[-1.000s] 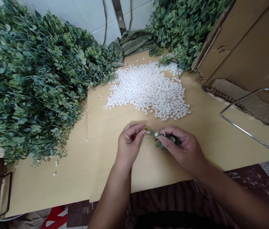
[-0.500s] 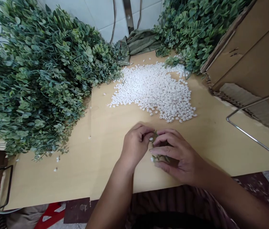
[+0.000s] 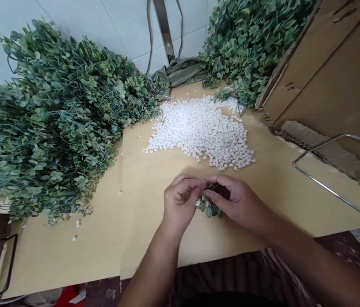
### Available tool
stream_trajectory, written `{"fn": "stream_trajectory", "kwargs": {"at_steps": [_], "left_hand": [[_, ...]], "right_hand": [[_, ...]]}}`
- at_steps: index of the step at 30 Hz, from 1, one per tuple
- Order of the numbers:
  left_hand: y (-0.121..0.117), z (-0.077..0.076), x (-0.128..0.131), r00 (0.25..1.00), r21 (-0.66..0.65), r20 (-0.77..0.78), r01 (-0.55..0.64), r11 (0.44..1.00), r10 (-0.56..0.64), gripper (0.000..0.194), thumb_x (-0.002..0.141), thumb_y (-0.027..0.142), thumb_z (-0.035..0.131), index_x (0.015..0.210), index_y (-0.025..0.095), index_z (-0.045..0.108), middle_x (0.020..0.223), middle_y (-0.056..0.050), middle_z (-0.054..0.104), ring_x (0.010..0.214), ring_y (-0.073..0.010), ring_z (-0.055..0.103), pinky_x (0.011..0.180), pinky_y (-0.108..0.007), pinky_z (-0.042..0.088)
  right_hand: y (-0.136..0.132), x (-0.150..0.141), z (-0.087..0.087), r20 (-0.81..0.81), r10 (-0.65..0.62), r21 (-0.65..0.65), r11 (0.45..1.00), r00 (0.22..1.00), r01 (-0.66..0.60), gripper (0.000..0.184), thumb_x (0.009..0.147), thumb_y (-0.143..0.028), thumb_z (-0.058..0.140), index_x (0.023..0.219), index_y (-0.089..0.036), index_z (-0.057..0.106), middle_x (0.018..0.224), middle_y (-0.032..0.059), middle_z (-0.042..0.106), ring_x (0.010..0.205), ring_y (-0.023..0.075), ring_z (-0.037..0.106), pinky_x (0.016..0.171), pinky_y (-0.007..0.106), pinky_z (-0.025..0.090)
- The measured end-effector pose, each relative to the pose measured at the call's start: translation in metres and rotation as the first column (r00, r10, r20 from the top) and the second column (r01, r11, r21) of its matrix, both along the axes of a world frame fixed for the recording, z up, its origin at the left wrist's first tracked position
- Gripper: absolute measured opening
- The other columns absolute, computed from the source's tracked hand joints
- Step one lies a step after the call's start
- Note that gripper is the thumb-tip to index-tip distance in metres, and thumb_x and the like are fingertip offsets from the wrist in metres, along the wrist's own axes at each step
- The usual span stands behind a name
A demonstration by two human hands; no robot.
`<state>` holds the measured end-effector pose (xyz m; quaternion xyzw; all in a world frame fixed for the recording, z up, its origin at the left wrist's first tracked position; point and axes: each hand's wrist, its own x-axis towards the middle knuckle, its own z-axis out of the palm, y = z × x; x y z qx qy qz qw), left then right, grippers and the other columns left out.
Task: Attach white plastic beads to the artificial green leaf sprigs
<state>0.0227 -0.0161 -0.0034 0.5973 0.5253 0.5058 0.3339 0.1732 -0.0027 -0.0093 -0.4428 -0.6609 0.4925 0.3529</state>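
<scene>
A small sprig of artificial greenery (image 3: 211, 208) hangs between my two hands over the front of the table, with a white bead-like piece (image 3: 198, 203) on its left side. My left hand (image 3: 181, 198) pinches the sprig near its top, thumb against forefinger. From the other side, my right hand (image 3: 235, 198) grips it between thumb and fingers; the fingertips of both hands nearly meet. Part of the stem is hidden behind the fingers. Beyond my hands lies a wide heap of small white pieces (image 3: 199, 130) like the one on the sprig.
Bushy artificial greenery (image 3: 58, 123) is piled at the left, more foliage (image 3: 246, 51) at the back right. A cardboard box (image 3: 333, 76) and a bent metal rod (image 3: 333, 189) stand at the right. Dark green cloth (image 3: 186, 71) lies by the tiled wall. A few white pieces are scattered leftward.
My right hand has closed from loosely spread fingers to a pinch on the sprig. The sprig now hangs with its leaves downward. The camera view has shifted slightly.
</scene>
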Motion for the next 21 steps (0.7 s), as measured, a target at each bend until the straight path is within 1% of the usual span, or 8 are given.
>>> {"fn": "stream_trajectory", "kwargs": {"at_steps": [3, 5, 8, 12, 13, 15, 18, 21], "left_hand": [[-0.002, 0.001, 0.0, 0.999, 0.028, -0.032, 0.018, 0.999, -0.017, 0.013, 0.074, 0.009, 0.061, 0.069, 0.017, 0.07, 0.071, -0.002, 0.064, 0.065, -0.0107, 0.06, 0.059, -0.02, 0.048], [-0.001, 0.003, -0.001, 0.997, 0.032, -0.071, 0.046, 0.998, -0.044, 0.012, 0.074, 0.01, 0.061, 0.07, 0.017, 0.069, 0.072, -0.002, 0.065, 0.065, -0.0109, 0.06, 0.059, -0.021, 0.048], [0.004, 0.007, -0.008, 0.986, -0.024, -0.15, 0.075, 0.997, -0.078, 0.011, 0.075, 0.012, 0.06, 0.073, 0.017, 0.069, 0.073, -0.003, 0.066, 0.065, -0.0115, 0.061, 0.059, -0.021, 0.048], [0.022, 0.012, -0.021, 0.96, -0.074, -0.281, -0.012, 0.997, -0.009, 0.011, 0.077, 0.017, 0.059, 0.078, 0.017, 0.07, 0.077, -0.003, 0.067, 0.065, -0.0114, 0.06, 0.058, -0.021, 0.047], [0.028, 0.012, -0.023, 0.946, -0.075, -0.323, -0.028, 0.997, 0.002, 0.011, 0.077, 0.017, 0.059, 0.079, 0.017, 0.07, 0.077, -0.003, 0.068, 0.065, -0.0116, 0.06, 0.058, -0.021, 0.046], [0.04, 0.011, -0.023, 0.908, -0.097, -0.419, -0.025, 0.995, -0.019, 0.014, 0.076, 0.015, 0.059, 0.082, 0.018, 0.071, 0.08, -0.004, 0.068, 0.063, -0.0117, 0.059, 0.058, -0.023, 0.046], [0.054, 0.007, -0.015, 0.817, -0.138, -0.57, 0.004, 0.99, -0.083, 0.019, 0.075, 0.013, 0.06, 0.088, 0.021, 0.072, 0.083, -0.004, 0.067, 0.066, -0.0131, 0.06, 0.063, -0.025, 0.047], [0.063, 0.003, -0.004, 0.732, -0.141, -0.675, -0.007, 0.99, -0.091, 0.021, 0.076, 0.014, 0.06, 0.092, 0.021, 0.071, 0.083, -0.004, 0.065, 0.074, -0.0167, 0.061, 0.07, -0.029, 0.047]], "right_hand": [[-0.002, -0.001, 0.0, -0.001, -0.023, 0.01, 1.0, 1.0, 0.023, 0.014, 0.083, -0.025, 0.052, 0.085, -0.017, 0.062, 0.077, 0.0044, 0.067, 0.07, 0.0166, 0.063, 0.063, 0.027, 0.05], [-0.002, 0.001, -0.001, 0.011, -0.033, 0.041, 0.999, 0.999, 0.032, 0.014, 0.083, -0.026, 0.051, 0.082, -0.017, 0.062, 0.076, 0.0041, 0.066, 0.069, 0.0168, 0.062, 0.063, 0.027, 0.049], [-0.002, 0.004, -0.003, 0.024, -0.073, 0.112, 0.991, 0.997, 0.07, 0.015, 0.083, -0.026, 0.051, 0.082, -0.018, 0.062, 0.078, 0.0051, 0.066, 0.072, 0.0185, 0.062, 0.066, 0.029, 0.049], [-0.002, 0.006, -0.007, 0.012, -0.113, 0.161, 0.981, 0.993, 0.11, 0.015, 0.083, -0.026, 0.051, 0.085, -0.018, 0.063, 0.081, 0.0059, 0.066, 0.075, 0.0195, 0.063, 0.068, 0.03, 0.049], [-0.002, 0.006, -0.008, 0.01, -0.111, 0.168, 0.98, 0.994, 0.108, 0.014, 0.083, -0.025, 0.051, 0.085, -0.018, 0.063, 0.081, 0.0059, 0.067, 0.075, 0.0194, 0.063, 0.069, 0.03, 0.049], [-0.003, 0.006, -0.008, 0.01, -0.114, 0.19, 0.976, 0.993, 0.11, 0.014, 0.083, -0.025, 0.052, 0.084, -0.017, 0.063, 0.08, 0.0058, 0.067, 0.074, 0.0191, 0.062, 0.069, 0.03, 0.049], [-0.003, 0.007, -0.007, 0.026, -0.118, 0.224, 0.968, 0.993, 0.109, 0.014, 0.084, -0.023, 0.05, 0.082, -0.017, 0.062, 0.078, 0.0054, 0.066, 0.072, 0.0182, 0.061, 0.067, 0.029, 0.048], [-0.003, 0.007, -0.006, 0.043, -0.116, 0.255, 0.962, 0.992, 0.101, 0.016, 0.085, -0.022, 0.047, 0.079, -0.017, 0.06, 0.074, 0.0048, 0.064, 0.069, 0.0175, 0.06, 0.065, 0.028, 0.047]]}}
